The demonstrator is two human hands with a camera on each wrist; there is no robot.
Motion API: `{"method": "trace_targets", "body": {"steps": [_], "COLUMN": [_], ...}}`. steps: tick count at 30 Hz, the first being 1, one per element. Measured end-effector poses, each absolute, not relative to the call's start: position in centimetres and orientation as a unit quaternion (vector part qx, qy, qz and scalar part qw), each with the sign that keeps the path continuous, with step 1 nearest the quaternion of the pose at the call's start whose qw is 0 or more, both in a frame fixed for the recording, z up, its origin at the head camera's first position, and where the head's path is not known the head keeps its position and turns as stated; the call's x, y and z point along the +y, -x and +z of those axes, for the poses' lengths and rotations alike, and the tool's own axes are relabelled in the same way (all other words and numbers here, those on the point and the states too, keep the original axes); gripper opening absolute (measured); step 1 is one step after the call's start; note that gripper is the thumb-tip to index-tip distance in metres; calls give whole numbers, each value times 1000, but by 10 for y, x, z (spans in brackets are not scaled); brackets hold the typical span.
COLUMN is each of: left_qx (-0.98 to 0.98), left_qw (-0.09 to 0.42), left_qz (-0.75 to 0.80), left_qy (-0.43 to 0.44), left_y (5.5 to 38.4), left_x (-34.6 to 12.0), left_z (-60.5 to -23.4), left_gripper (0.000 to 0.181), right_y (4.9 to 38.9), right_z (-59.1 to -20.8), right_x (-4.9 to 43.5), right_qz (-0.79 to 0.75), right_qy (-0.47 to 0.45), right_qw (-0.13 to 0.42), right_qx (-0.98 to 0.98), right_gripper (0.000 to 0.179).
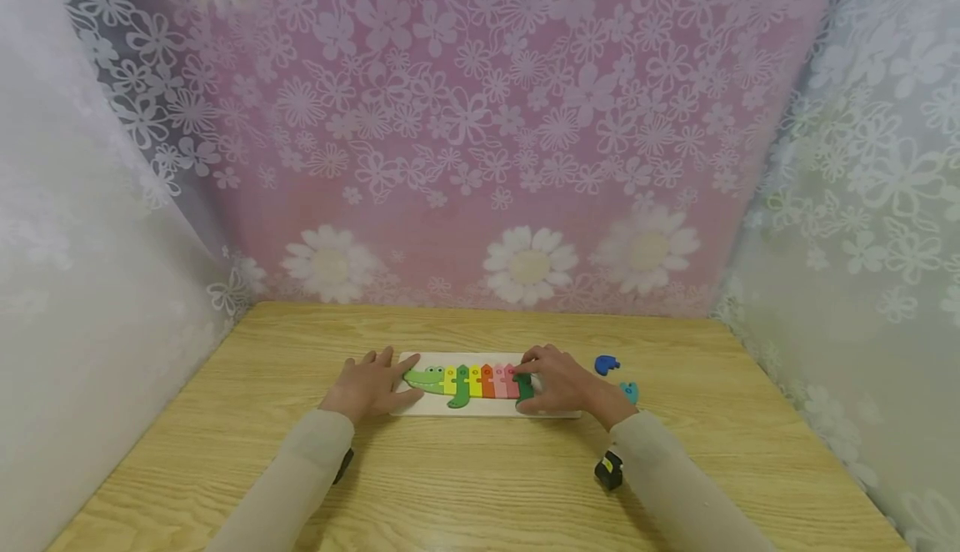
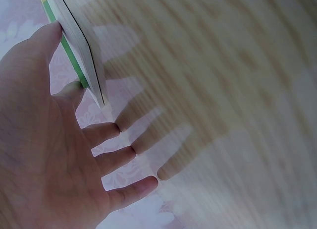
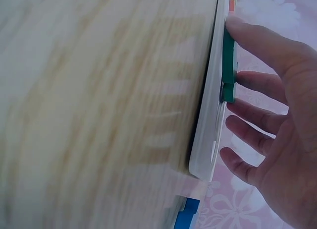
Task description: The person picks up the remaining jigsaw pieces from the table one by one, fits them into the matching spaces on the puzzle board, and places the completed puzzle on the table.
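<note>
A pale wooden puzzle board lies flat on the table, bearing a crocodile of coloured pieces: a light green head, then yellow, green, orange and pink segments. My left hand spreads its fingers at the board's left end, thumb and index finger touching its edge by the head. At the other end, my right hand holds a dark green puzzle piece between thumb and fingers, right beside the last pink segment. In the right wrist view, the green piece sits close on the board's face.
To the right of the board lie a dark blue puzzle piece and a light blue one, the latter partly behind my right wrist. Flower-patterned curtains enclose the wooden table at the back and sides.
</note>
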State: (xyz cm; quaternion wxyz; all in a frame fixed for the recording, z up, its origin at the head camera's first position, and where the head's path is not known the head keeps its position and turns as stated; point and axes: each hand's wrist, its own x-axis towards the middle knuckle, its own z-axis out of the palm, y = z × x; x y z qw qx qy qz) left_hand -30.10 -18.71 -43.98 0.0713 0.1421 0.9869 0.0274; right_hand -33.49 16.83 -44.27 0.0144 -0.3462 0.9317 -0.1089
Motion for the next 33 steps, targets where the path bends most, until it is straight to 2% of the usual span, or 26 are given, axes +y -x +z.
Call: {"method": "trace_targets", "body": {"steps": [33], "left_qx": [986], "left_qw": [63], "left_qz": [31], "left_qy": [-149], "left_y": [298], "left_x": [-187], "left_z": [-438], "left_gripper": [75], "right_y": [338], "right_z": [-444], "right_x": [169], "right_qz": [-103], "right_qy": [351], "right_qw": [12], "right_qx": [931], "right_gripper": [65]}}
